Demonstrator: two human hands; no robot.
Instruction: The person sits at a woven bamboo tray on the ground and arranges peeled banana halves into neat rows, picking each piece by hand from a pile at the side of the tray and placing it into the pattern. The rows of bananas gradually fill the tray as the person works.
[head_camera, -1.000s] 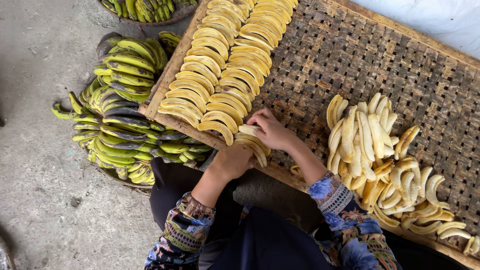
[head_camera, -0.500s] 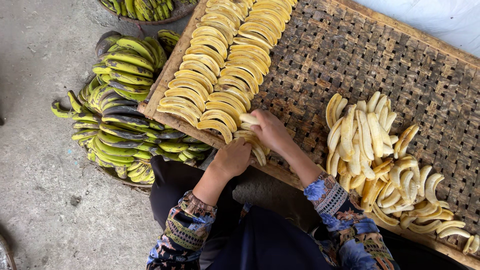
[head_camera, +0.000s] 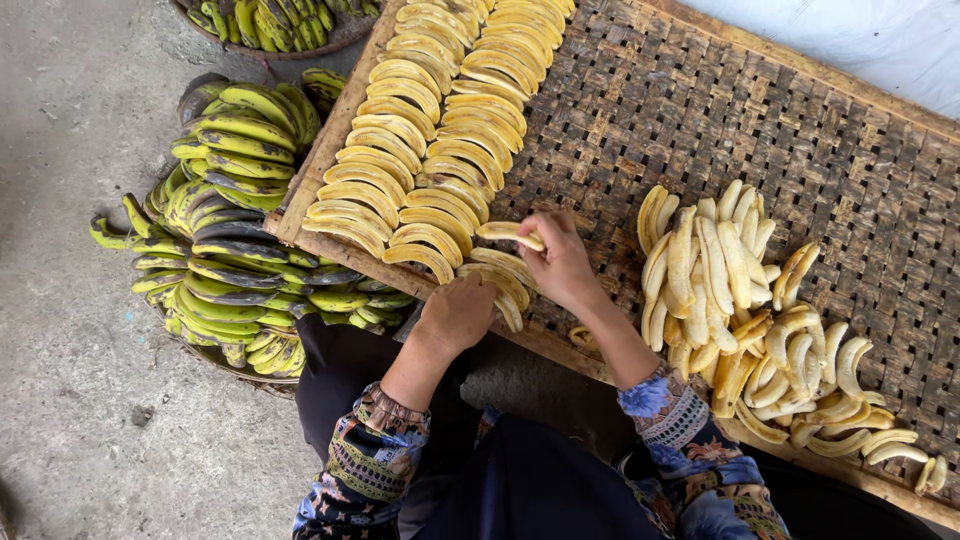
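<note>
My right hand (head_camera: 560, 262) pinches one peeled banana (head_camera: 510, 234) by its end, fingers curled around it, holding it just over the near edge of the woven tray (head_camera: 800, 150). My left hand (head_camera: 458, 312) is closed over a small clutch of peeled bananas (head_camera: 505, 290) right below, at the tray's front rim; how tight that grip is, I can't tell from up here.

Just past my fingers run the neat rows of peeled bananas (head_camera: 440, 150), packed side by side in two long lines up the left part of the tray. Over on my right sits a loose heap of peeled bananas (head_camera: 740, 310), paler, tumbled every which way, spilling along the front edge. Between rows and heap the bare weave shows, nothing blocking my reach.

Off the tray's left edge there's a basket piled with unpeeled green and yellow bananas (head_camera: 220, 240), skins blotched black, tucked partly under the tray's corner. Another basket of the same (head_camera: 270, 20) peeks in at the top. Grey concrete floor (head_camera: 80, 400) beneath, my patterned sleeves (head_camera: 370, 460) and dark lap below.
</note>
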